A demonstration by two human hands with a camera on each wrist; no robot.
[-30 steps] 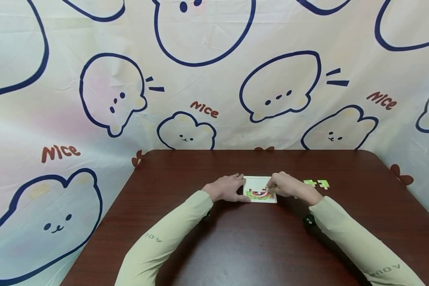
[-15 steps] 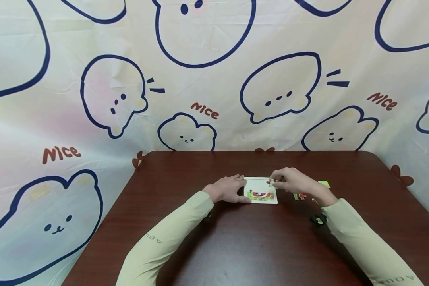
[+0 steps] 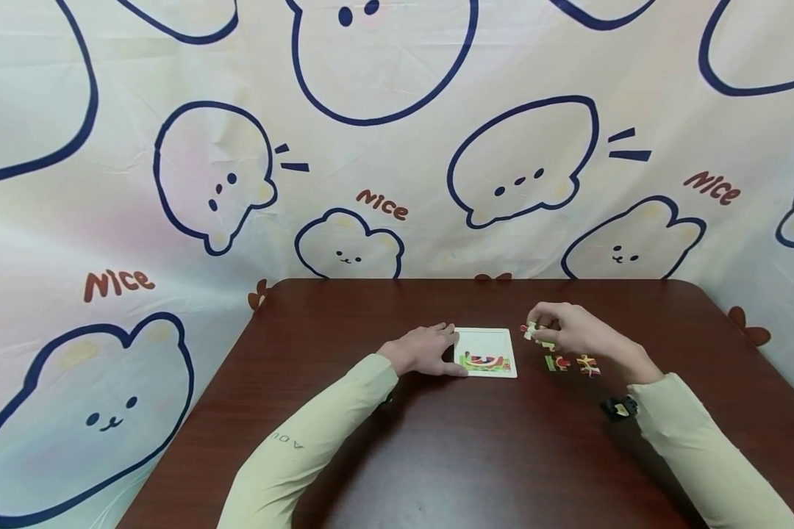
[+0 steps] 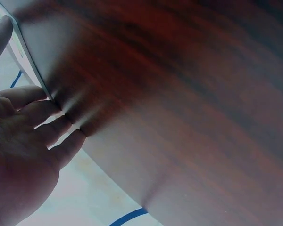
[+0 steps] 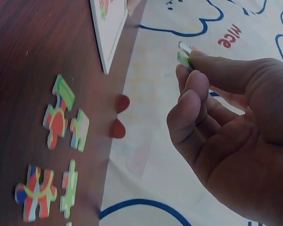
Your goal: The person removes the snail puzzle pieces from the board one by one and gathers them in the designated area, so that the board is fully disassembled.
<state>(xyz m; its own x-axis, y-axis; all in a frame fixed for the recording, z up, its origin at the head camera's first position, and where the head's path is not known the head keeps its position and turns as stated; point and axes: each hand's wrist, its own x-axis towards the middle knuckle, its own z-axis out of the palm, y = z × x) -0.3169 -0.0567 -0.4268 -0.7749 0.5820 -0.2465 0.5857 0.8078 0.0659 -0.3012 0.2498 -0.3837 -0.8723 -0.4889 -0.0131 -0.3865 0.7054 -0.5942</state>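
A white puzzle tray [image 3: 483,341] lies on the table, its near part filled with colourful joined pieces and its far part bare white. My left hand [image 3: 423,350] rests at the tray's left edge, fingers extended; the left wrist view shows its fingertips [image 4: 80,134] on the table and beside the tray rim. To the right of the tray, my right hand [image 3: 578,330] pinches a small puzzle piece [image 3: 531,331] between thumb and fingers. In the right wrist view this piece [image 5: 183,58] stands edge-on, partly green, above the table.
Several loose puzzle pieces [image 3: 557,363] lie on the dark wooden table [image 3: 437,455] right of the tray, under and near my right hand. Beyond the table's far edge hangs a pale cloth [image 3: 423,242] with bear drawings.
My right hand has lifted from over the tray and moved right with the puzzle piece, now above the loose pieces. My left hand has stayed at the tray's edge.
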